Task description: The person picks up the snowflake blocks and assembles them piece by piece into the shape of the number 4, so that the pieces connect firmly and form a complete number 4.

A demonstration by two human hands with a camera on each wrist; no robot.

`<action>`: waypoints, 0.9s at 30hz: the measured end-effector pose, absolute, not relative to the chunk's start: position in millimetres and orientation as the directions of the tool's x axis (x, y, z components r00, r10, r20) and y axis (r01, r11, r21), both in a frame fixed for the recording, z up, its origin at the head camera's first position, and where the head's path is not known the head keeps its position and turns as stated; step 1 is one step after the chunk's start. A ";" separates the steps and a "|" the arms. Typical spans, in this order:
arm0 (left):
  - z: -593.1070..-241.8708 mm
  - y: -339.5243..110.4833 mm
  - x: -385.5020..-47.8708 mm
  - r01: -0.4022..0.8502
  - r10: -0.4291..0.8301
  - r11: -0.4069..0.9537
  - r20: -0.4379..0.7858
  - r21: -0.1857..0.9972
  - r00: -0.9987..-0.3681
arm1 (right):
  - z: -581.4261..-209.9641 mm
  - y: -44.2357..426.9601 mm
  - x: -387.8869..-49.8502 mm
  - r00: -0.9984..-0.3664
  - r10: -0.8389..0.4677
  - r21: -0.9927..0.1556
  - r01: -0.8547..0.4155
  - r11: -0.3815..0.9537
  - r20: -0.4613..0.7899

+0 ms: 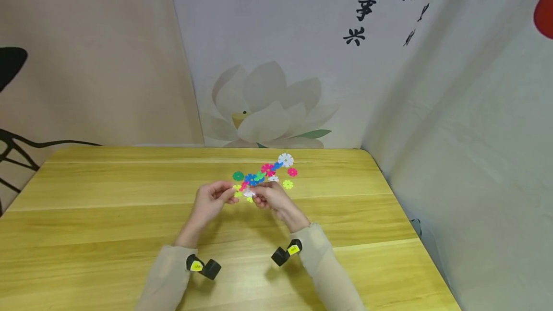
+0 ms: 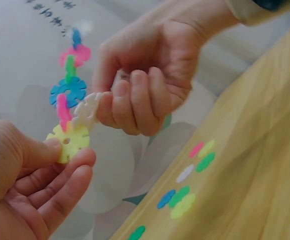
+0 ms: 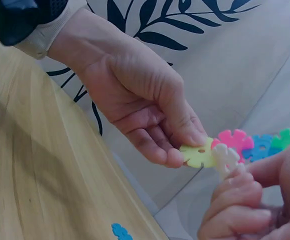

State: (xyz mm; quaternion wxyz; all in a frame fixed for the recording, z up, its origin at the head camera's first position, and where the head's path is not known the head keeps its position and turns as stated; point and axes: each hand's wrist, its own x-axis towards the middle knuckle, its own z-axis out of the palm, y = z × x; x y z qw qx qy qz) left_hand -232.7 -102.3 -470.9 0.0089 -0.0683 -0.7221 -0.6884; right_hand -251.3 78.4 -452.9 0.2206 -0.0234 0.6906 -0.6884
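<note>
My left hand (image 1: 211, 199) pinches a yellow notched plastic disc (image 2: 76, 142) between thumb and fingers. This disc ends a chain of linked flower-shaped discs: pink (image 2: 62, 111), blue (image 2: 67, 91), green (image 2: 70, 69), another pink, a small blue, and a white one (image 1: 285, 160) at the far end. Between thumb and forefinger, my right hand (image 1: 276, 200) pinches a separate white disc (image 3: 226, 159). Its edge meets the yellow disc beside the pink one; whether their slots are joined I cannot tell. Both hands are raised above the table.
Loose discs lie on the wooden table (image 1: 108, 205) beneath and behind the hands, among them a dark green (image 1: 238, 176), a pink (image 1: 292, 172) and a yellow one (image 1: 288, 184). A printed curtain (image 1: 276, 37) hangs behind the table's back edge.
</note>
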 end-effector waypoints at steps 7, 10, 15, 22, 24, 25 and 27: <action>-475.8 -98.1 -229.3 0.112 0.034 0.064 0.110 0.992 -0.993 | -460.6 76.7 -249.3 -0.896 -0.333 -0.955 0.293 0.056 -0.294; -479.1 -96.6 -229.2 0.114 0.028 0.056 0.113 0.992 -0.993 | -463.7 75.5 -247.7 -0.888 -0.339 -0.948 0.314 0.045 -0.310; -481.4 -97.1 -229.7 0.091 0.021 0.020 0.091 0.996 -0.996 | -468.6 73.3 -246.8 -0.888 -0.344 -0.945 0.326 0.002 -0.306; -473.6 -100.6 -235.4 0.074 0.010 -0.028 0.074 0.997 -0.997 | -469.6 79.5 -254.5 -0.916 -0.338 -0.968 0.247 -0.046 -0.218; -471.3 -104.4 -237.6 0.084 0.012 -0.027 0.084 0.996 -0.996 | -471.9 85.7 -258.1 -0.937 -0.287 -0.978 0.209 -0.009 -0.198; -470.2 -107.0 -238.6 0.090 0.009 -0.023 0.090 0.996 -0.996 | -473.5 89.5 -260.4 -0.951 -0.252 -0.983 0.182 0.019 -0.181; -467.9 -112.8 -240.3 0.096 -0.002 -0.016 0.096 0.995 -0.995 | -478.0 98.4 -266.5 -0.977 -0.156 -0.986 0.128 0.103 -0.144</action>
